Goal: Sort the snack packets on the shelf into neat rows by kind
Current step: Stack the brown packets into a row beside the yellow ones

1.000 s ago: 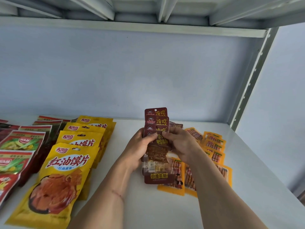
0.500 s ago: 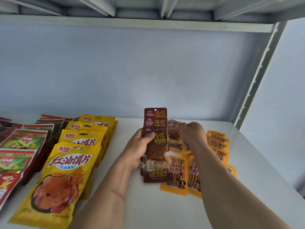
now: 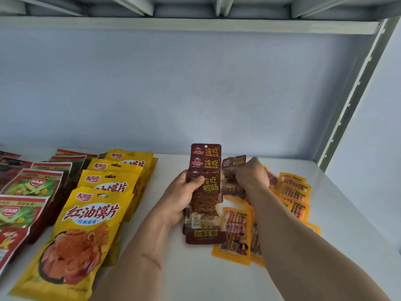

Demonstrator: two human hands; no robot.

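White shelf [image 3: 184, 274]: left hand [image 3: 176, 200] grips brown packets [image 3: 205, 192]; right hand's [image 3: 251, 174] grip pinches another brown packet [image 3: 235, 162].

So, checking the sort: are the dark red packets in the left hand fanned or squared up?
Fanned: the dark red packets in the left hand show stepped top edges.

- A pale blue-grey back wall [image 3: 173, 88] fills the far side behind the white board, plain and unmarked.
- A grey metal beam [image 3: 188, 26] runs left to right across the top, just in front of that wall.
- Above the beam, pale ribs of the upper level's underside [image 3: 134, 5] slant toward the near side.
- A perforated grey upright post [image 3: 355, 94] slants down at the right, meeting the far right corner.
- A side wall [image 3: 377, 148] of the same pale colour stands right of the post.
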